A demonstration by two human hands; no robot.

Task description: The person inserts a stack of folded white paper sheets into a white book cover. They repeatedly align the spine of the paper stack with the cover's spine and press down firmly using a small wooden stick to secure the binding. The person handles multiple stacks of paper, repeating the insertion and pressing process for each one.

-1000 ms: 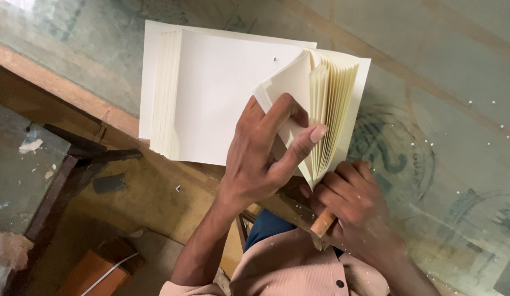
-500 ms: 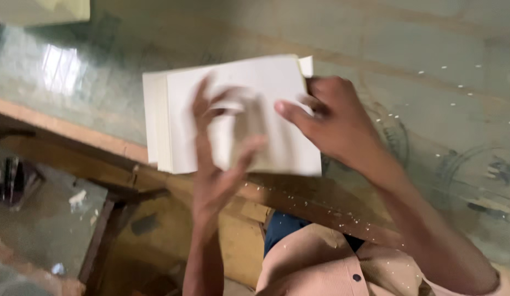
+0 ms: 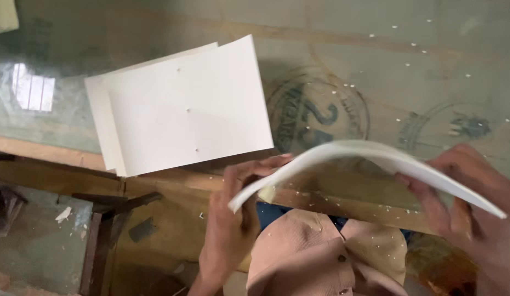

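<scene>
Arching between both hands, paper bundle (image 3: 370, 159), left hand (image 3: 233, 219) and right hand (image 3: 474, 203) gripping its ends

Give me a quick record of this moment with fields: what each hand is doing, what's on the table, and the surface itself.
Left hand: left hand grips the lower end of a bowed bundle of white paper sheets
Right hand: right hand holds the bundle's other end
On table: flat stack of white paper sheets, overhanging the near edge
Surface: glass-topped wooden table, dotted with small white paper scraps

Bowed paper sheaf (image 3: 370, 164) between both hands, beside white stack (image 3: 183, 109).
</scene>
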